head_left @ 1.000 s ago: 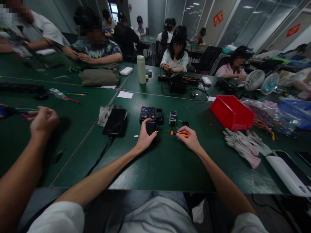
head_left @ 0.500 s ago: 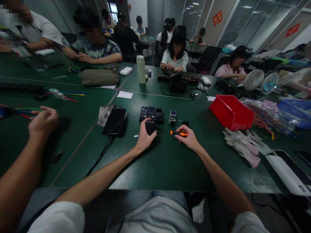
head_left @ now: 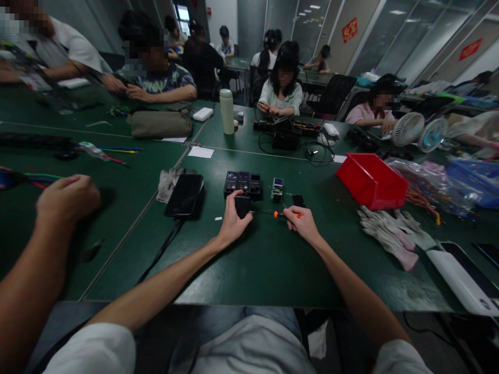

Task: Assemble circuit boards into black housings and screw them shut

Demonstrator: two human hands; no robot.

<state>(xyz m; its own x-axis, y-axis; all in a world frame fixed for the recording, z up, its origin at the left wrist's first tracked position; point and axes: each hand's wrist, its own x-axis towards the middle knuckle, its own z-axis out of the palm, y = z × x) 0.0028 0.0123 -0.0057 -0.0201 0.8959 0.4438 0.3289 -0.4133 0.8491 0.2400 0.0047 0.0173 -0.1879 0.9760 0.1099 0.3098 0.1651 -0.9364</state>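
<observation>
The left hand (head_left: pixel 234 221) grips a small black box (head_left: pixel 242 206), likely so it can't slip or turn. The right hand (head_left: pixel 303 223) is closed around an orange and black screwdriver (head_left: pixel 277 214). It points left at the box's right side, maybe so a push goes straight in. I can't tell if the tip touches.

Around them, from the left, are another person's hand (head_left: pixel 68 201) and a phone (head_left: pixel 184 196). A black three-part case (head_left: pixel 242 182) sits just past the left hand and could block it. A little circuit board (head_left: pixel 277 190), a flat black piece (head_left: pixel 298 200) and a red bin (head_left: pixel 370 182) come next.
</observation>
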